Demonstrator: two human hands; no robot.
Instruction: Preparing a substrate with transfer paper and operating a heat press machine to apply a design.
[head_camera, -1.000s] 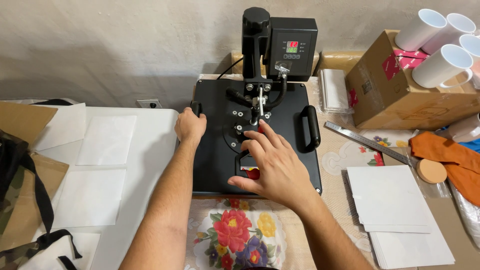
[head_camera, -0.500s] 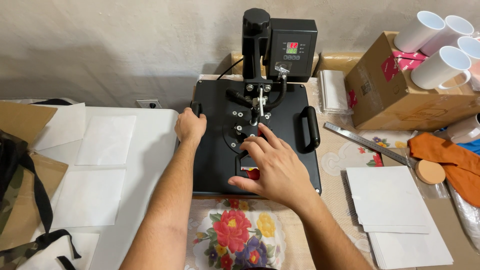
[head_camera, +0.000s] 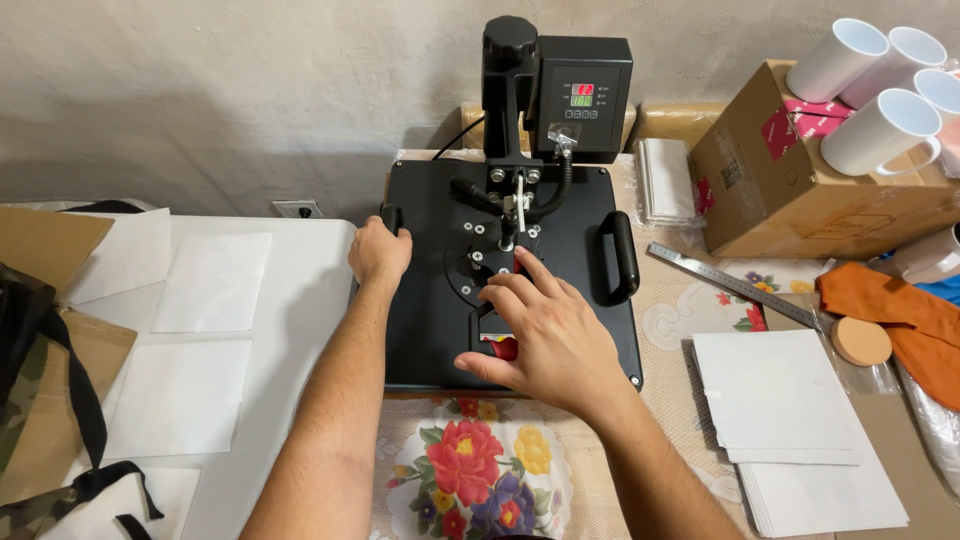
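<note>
A black heat press (head_camera: 580, 200) stands in the middle of the table, its flat top plate shut down, with a control box (head_camera: 582, 95) showing lit digits at the back. My left hand (head_camera: 379, 253) is closed on the small handle at the plate's left edge. My right hand (head_camera: 543, 335) lies flat on the plate's front middle, fingers spread, thumb beside a red patch (head_camera: 505, 349). A black handle (head_camera: 620, 255) sits on the plate's right side, untouched.
White paper sheets (head_camera: 780, 410) lie stacked at the right, more white sheets (head_camera: 205, 290) on the left. A metal ruler (head_camera: 730, 285), an orange cloth (head_camera: 890, 310), a cardboard box (head_camera: 800, 180) and white mugs (head_camera: 880, 130) crowd the right. A flowered cloth (head_camera: 480, 470) lies in front.
</note>
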